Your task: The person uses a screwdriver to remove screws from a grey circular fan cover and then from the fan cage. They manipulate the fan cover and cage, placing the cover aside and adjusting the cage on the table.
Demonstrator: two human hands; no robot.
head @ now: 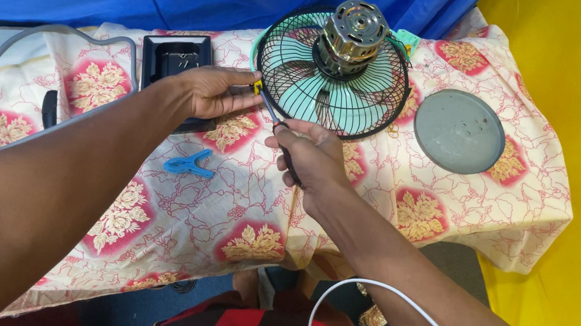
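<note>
Head view. Table draped in a floral cloth [220, 198], cream with red and gold medallions. Fan head lies face-down near the far edge: black wire guard [331, 75] over teal blades [344, 105], bare metal motor [353, 31] standing up at the centre.

Right hand [311, 159] closed around the dark handle of a screwdriver [275, 122]; shaft angles up and left toward the guard's near-left rim.

Left hand [211, 92] at that same rim, thumb and forefinger pinched on the shaft just below its tip, beside a small yellow piece; what the tip touches cannot be made out.

Under the left hand, a black rectangular housing [177, 59]. Blue plastic clip [188, 164] on the cloth, near both hands. Grey round disc [459, 131] right of the fan, apart from it. White cable [389, 324] loops over the right forearm.
</note>
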